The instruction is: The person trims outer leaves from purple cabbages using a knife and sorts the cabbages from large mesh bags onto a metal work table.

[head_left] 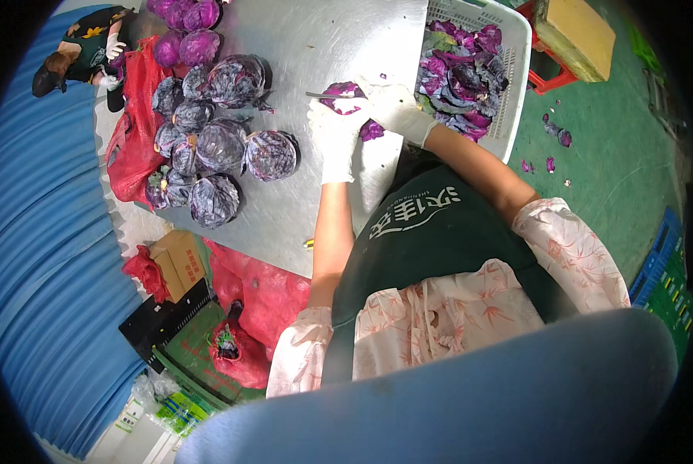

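Along the bottom of the frame a blurred blue shape (439,394) lies closest to the camera, with a dark green apron (458,247) over a leaf-patterned blouse (431,329) just above it. From there the forearms reach up to two hands in white gloves at the upper centre. The left hand (335,127) is curled closed against the near side of a partly trimmed red cabbage (341,89), steadying it above the counter (284,220). The right hand (393,107) is closed around the covered handle of a knife (319,95), whose thin blade crosses the cabbage toward the left. A loose purple leaf piece (372,131) sits just below the hands. Left of them, untrimmed cabbages (222,145) with dull outer leaves cluster on the counter, and glossy trimmed heads (200,46) line up beyond, at the upper left. A red mesh bag (133,124) lies along that far side. At the upper right, a white basket (520,85) holds discarded leaves (462,81), near a red stool (546,76). A co-worker (79,50) with gloved hands occupies the upper-left corner, beside a blue curtain (44,201).
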Available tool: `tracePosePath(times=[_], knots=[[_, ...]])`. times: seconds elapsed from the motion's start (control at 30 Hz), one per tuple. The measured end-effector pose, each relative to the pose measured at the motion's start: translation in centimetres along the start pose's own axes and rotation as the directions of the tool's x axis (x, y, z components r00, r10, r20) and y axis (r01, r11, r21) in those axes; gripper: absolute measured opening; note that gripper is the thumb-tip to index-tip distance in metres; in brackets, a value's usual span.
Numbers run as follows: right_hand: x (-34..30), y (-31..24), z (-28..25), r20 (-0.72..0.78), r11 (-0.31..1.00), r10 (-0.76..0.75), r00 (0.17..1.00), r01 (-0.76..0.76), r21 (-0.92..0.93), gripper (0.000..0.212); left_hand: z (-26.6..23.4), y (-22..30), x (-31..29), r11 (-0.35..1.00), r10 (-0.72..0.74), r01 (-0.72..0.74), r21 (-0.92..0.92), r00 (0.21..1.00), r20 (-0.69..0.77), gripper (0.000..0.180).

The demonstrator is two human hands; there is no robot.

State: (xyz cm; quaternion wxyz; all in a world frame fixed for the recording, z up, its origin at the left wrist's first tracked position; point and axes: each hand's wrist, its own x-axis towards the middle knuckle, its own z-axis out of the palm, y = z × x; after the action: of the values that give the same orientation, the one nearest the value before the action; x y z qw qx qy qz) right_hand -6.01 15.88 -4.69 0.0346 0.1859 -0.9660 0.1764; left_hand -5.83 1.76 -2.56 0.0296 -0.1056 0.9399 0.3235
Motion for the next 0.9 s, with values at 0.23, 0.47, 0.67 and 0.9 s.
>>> tracePosePath(times=[0.23,0.47,0.67,0.9], knots=[[2.5,4.7,2.8,-0.171,0.757,0.116,0.978,0.025,0.652,0.034,0.1,0.5,-1.8,0.985,0.163,-0.160,0.061,0.985,-0.061,0.103],[2.5,4.1,0.8,0.038,0.615,0.212,0.977,-0.163,0.771,0.028,-1.7,-3.2,-2.0,0.904,0.349,-0.341,-0.256,0.937,-0.016,0.100],[2.2,8.1,0.1,0.248,0.176,0.474,0.845,-0.366,0.914,0.027,-6.0,-7.5,-3.4,0.950,0.261,-0.207,-0.234,0.938,0.227,0.112],[0.6,6.9,1.5,-0.195,0.973,0.036,0.980,0.011,0.232,0.063,-4.7,-5.3,-3.3,0.995,0.065,-0.070,0.070,0.996,0.063,0.096]])
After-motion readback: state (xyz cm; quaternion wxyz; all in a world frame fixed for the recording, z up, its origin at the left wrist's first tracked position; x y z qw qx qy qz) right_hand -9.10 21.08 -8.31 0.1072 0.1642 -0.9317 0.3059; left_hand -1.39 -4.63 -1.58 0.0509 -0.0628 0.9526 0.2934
